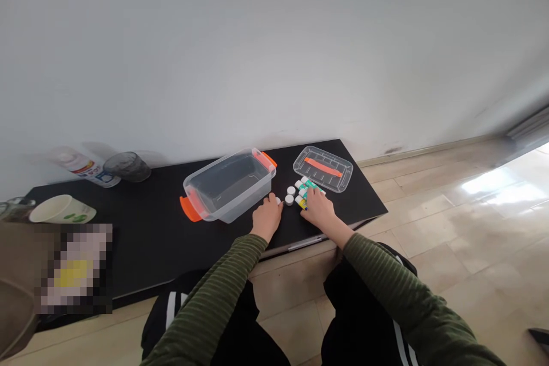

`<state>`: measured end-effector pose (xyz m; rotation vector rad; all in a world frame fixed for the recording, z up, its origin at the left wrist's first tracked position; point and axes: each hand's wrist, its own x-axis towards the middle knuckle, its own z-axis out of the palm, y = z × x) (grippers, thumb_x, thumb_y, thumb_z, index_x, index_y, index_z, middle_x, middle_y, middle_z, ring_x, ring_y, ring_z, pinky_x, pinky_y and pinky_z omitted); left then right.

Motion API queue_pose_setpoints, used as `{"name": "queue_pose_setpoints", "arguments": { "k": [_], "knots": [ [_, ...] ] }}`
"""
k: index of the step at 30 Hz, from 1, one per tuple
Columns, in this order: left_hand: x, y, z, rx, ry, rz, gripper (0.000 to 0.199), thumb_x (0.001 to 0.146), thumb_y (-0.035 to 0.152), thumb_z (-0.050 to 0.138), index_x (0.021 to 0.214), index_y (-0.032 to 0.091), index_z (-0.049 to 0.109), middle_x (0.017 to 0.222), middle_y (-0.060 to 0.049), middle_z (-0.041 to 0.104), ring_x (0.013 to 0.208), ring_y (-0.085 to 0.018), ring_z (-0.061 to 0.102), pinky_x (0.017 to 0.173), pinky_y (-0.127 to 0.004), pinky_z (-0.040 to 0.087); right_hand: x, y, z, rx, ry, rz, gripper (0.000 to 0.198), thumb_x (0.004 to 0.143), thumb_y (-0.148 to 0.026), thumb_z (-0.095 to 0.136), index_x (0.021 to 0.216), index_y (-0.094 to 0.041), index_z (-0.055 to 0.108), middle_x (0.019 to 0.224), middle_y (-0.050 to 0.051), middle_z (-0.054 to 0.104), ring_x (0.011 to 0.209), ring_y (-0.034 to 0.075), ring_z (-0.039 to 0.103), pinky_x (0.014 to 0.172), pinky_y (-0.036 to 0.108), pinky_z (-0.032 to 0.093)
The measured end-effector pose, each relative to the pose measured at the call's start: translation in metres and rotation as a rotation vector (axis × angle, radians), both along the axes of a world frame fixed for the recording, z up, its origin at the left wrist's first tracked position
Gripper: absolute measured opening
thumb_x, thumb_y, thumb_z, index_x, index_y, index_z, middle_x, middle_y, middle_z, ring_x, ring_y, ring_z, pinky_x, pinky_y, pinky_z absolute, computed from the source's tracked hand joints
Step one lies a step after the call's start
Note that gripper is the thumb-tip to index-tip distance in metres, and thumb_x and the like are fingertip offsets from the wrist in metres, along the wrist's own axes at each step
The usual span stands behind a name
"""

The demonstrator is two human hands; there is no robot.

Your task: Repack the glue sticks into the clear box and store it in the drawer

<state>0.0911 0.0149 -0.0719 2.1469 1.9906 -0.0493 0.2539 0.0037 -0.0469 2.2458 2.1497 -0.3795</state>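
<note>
My left hand (267, 217) is closed at the front right corner of a clear plastic box (234, 216) with orange latches. A small white round piece (278, 201) shows at its fingertips, mostly hidden. My right hand (319, 209) curls over a group of small white-capped bottles lying on their sides, its fingers around one with a yellow label (302, 203). Beside that one are bottles with green labels (311, 184), partly covered by the hand. Between my hands stand two white round pieces (289, 200), perhaps caps or bottle tops. The box is without its lid.
Behind my right hand lies a clear lid (346, 170) with an orange handle. Leftward on the black tabletop (158, 240) are a paper cup (62, 210) on its side, a dark grey cup-like object (127, 166) and a white bottle (88, 168). A blurred-out patch covers the far left.
</note>
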Motion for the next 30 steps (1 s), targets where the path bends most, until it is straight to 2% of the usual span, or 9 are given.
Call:
{"name": "queue_pose_setpoints", "arguments": {
  "k": [4,7,10,13,16,20,24,30],
  "knots": [
    [0.005,0.001,-0.003,-0.008,-0.084,-0.008,0.033,0.100,0.036,0.041,0.122,0.013,0.047,0.123,-0.020,0.054,0.097,-0.031,0.071,0.074,-0.036,0.053,-0.002,0.001,-0.006,0.057,-0.044,0.030,0.048,0.080,-0.029,0.070,0.121,-0.016,0.049,0.127,0.016,0.054,0.116,0.029,0.053,0.075,0.034,0.053],
    [0.003,0.003,-0.003,-0.026,-0.166,0.011,0.034,0.098,0.035,0.046,0.123,0.012,0.048,0.126,-0.019,0.050,0.100,-0.032,0.070,0.078,-0.038,0.052,0.000,0.002,-0.007,0.115,-0.092,0.070,0.043,0.084,-0.034,0.068,0.119,-0.015,0.052,0.124,0.017,0.056,0.117,0.030,0.052,0.085,0.038,0.052],
    [-0.005,0.005,-0.004,-0.065,-0.278,0.024,0.044,0.093,0.037,0.057,0.127,0.012,0.046,0.129,-0.019,0.047,0.103,-0.032,0.068,0.085,-0.041,0.051,0.003,0.004,-0.006,0.158,-0.133,0.101,0.040,0.087,-0.037,0.067,0.117,-0.014,0.054,0.121,0.018,0.058,0.117,0.031,0.051,0.093,0.043,0.048],
    [-0.014,0.006,-0.010,-0.102,-0.385,-0.004,0.059,0.082,0.028,0.069,0.132,0.011,0.044,0.132,-0.018,0.044,0.109,-0.031,0.064,0.092,-0.039,0.050,0.006,0.005,-0.005,0.112,-0.115,0.078,0.039,0.088,-0.037,0.067,0.119,-0.016,0.053,0.124,0.017,0.056,0.115,0.029,0.053,0.084,0.037,0.051],
    [-0.018,0.007,-0.016,-0.101,-0.450,-0.048,0.059,0.080,0.014,0.064,0.134,0.012,0.043,0.134,-0.018,0.044,0.119,-0.029,0.059,0.099,-0.037,0.047,0.006,0.006,-0.006,0.045,-0.089,0.055,0.038,0.090,-0.033,0.066,0.121,-0.018,0.050,0.126,0.015,0.055,0.108,0.026,0.059,0.074,0.032,0.052],
    [-0.013,0.012,-0.021,-0.064,-0.485,-0.072,0.054,0.083,0.010,0.058,0.135,0.012,0.043,0.133,-0.018,0.045,0.124,-0.029,0.055,0.102,-0.039,0.045,0.003,0.007,-0.009,0.036,-0.063,0.087,0.033,0.093,-0.028,0.062,0.122,-0.018,0.050,0.126,0.014,0.056,0.109,0.025,0.060,0.073,0.030,0.052],
    [-0.004,0.020,-0.024,-0.010,-0.490,-0.064,0.053,0.086,0.013,0.058,0.136,0.013,0.042,0.134,-0.018,0.046,0.119,-0.030,0.059,0.100,-0.042,0.047,0.003,0.009,-0.008,0.049,-0.049,0.106,0.026,0.095,-0.027,0.058,0.119,-0.018,0.052,0.124,0.014,0.059,0.117,0.025,0.057,0.076,0.029,0.052],
    [-0.003,0.013,-0.012,0.055,-0.412,-0.072,0.073,0.078,0.015,0.071,0.142,0.012,0.036,0.139,-0.020,0.042,0.118,-0.032,0.062,0.096,-0.040,0.050,0.008,0.001,0.010,0.089,-0.032,0.152,0.021,0.097,-0.031,0.052,0.114,-0.019,0.057,0.120,0.013,0.062,0.120,0.025,0.054,0.077,0.030,0.051]
  ]
}}
